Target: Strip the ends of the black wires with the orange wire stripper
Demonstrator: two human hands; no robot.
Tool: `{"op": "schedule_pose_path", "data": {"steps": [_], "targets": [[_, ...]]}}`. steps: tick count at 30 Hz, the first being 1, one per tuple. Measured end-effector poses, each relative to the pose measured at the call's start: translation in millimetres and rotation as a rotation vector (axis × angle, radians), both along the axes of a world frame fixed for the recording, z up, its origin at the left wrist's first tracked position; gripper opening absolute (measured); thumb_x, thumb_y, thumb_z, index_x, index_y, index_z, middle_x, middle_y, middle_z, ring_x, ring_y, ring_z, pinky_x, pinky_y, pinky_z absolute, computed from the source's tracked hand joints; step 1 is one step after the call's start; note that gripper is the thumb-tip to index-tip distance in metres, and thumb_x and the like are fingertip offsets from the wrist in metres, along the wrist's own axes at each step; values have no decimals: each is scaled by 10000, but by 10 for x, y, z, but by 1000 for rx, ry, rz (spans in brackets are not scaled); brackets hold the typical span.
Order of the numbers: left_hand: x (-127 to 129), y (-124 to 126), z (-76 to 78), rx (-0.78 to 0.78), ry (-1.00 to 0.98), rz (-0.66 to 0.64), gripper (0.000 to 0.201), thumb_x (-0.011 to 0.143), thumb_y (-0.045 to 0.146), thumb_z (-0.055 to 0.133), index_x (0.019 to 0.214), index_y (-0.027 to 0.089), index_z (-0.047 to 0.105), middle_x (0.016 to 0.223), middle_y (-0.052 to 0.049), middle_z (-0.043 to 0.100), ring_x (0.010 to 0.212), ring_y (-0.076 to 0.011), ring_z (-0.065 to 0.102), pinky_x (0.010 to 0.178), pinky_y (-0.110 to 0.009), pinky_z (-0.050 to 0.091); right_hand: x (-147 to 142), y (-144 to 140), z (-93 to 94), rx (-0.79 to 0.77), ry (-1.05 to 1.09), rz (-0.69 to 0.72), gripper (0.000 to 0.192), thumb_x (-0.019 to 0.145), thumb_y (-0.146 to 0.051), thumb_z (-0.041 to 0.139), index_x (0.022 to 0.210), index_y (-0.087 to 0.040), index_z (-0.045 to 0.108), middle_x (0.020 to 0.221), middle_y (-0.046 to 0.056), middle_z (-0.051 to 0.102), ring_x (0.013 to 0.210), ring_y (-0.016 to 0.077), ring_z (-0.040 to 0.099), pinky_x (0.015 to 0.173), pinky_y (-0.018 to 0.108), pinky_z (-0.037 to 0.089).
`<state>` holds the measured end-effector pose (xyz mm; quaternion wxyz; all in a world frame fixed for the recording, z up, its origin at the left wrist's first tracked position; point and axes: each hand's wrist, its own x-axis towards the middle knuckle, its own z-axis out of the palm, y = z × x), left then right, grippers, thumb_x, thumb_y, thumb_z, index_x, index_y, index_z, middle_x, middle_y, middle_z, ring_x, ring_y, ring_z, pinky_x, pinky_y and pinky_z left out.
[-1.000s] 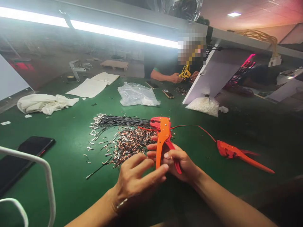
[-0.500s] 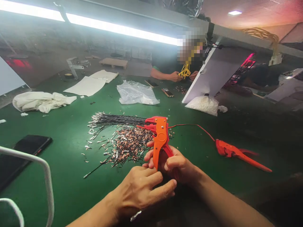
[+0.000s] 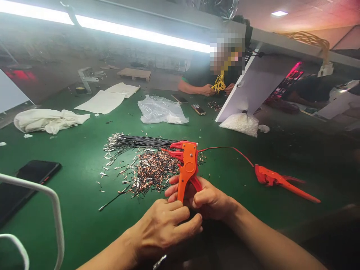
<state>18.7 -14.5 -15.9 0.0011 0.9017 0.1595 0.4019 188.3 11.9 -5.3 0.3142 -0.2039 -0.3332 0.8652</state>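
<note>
My right hand (image 3: 209, 197) is wrapped around the handles of an orange-and-red wire stripper (image 3: 188, 165), which stands upright with its jaws pointing left. My left hand (image 3: 165, 227) is closed just below, its fingertips against the lower end of the orange handle. From under it sticks a silver terminal (image 3: 159, 261), the end of a thin wire mostly hidden in that hand. Behind the stripper lies a bundle of black wires (image 3: 140, 141) with silver terminals at the left. A heap of short wire offcuts (image 3: 154, 170) with copper showing is in front of it.
A second red stripper (image 3: 284, 183) lies right, a red cord running toward it. Left are a black phone (image 3: 26, 176) and a white cable (image 3: 57, 210). Farther back lie a clear plastic bag (image 3: 163, 109), a white cloth (image 3: 50, 120) and a tied bag (image 3: 240, 124). Opposite, a person (image 3: 194, 88) handles yellow wires.
The stripper and both hands have shifted slightly left and down, and the stripper leans a little more. The silver terminal has dropped lower. The grips look the same.
</note>
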Motion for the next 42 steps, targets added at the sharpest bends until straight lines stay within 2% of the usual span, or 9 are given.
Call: {"op": "schedule_pose_path", "data": {"steps": [17, 20, 25, 28, 30, 32, 34, 38, 42], "targets": [[-28, -29, -41, -38, 3, -70, 112, 967, 185, 489, 995, 128, 582, 610, 44, 522, 539, -101, 466, 503, -253, 371, 59, -8, -14, -13, -26, 80, 658, 499, 42, 531, 1124, -131, 644, 1170, 123, 710, 1067, 227, 681, 955, 346, 500], [-19, -13, -58, -18, 0, -45, 99, 955, 176, 508, 990, 133, 590, 615, 41, 523, 552, -104, 477, 504, -248, 374, 47, 13, -41, -31, -9, 90, 664, 483, 38, 521, 1110, -134, 652, 1160, 115, 714, 1053, 219, 683, 939, 334, 508], [25, -3, -43, 44, -83, 54, 114, 896, 158, 592, 1003, 131, 620, 592, 37, 552, 528, -107, 469, 486, -252, 351, -31, 10, -34, 1, 3, -13, 589, 498, -12, 509, 1056, -138, 652, 1199, 110, 692, 1174, 251, 610, 999, 350, 460], [34, -11, -24, 77, -127, 122, 143, 887, 147, 589, 1016, 121, 644, 579, 27, 572, 518, -112, 476, 498, -253, 372, -79, -4, -35, -40, 8, -1, 518, 522, -30, 539, 1018, -160, 612, 1146, 111, 708, 1056, 234, 658, 787, 268, 530], [30, -6, -23, 66, -148, 123, 145, 894, 123, 557, 1006, 109, 648, 606, 13, 601, 537, -110, 509, 532, -251, 409, -98, -10, -53, -63, -18, -2, 445, 577, -69, 607, 1009, -176, 584, 1089, 101, 718, 851, 193, 687, 573, 200, 497], [21, 6, -28, 46, -146, 92, 161, 902, 107, 527, 1013, 96, 643, 644, -1, 628, 563, -105, 538, 570, -249, 437, -103, -8, -78, -67, -54, -21, 417, 599, -99, 654, 1002, -179, 577, 1043, 87, 719, 697, 153, 657, 476, 174, 435], [14, 17, -29, 26, -114, 62, 185, 904, 101, 511, 1041, 89, 634, 648, -1, 624, 561, -104, 539, 573, -249, 443, -96, -2, -97, -80, -78, -32, 436, 556, -61, 622, 977, -169, 588, 990, 74, 723, 658, 138, 637, 491, 178, 431], [6, 4, -12, 19, -53, 38, 168, 905, 106, 514, 1027, 100, 630, 620, 14, 593, 525, -100, 507, 509, -238, 416, -74, -4, -97, -129, -113, -9, 493, 465, -17, 517, 928, -156, 610, 1003, 78, 723, 791, 169, 659, 576, 191, 459], [0, -46, -9, 33, 0, 55, 151, 920, 130, 513, 1009, 121, 633, 649, 14, 605, 549, -101, 525, 560, -247, 467, -62, -26, -82, -133, -147, 28, 482, 437, -8, 507, 886, -144, 618, 924, 65, 721, 719, 152, 635, 508, 165, 421]]}}
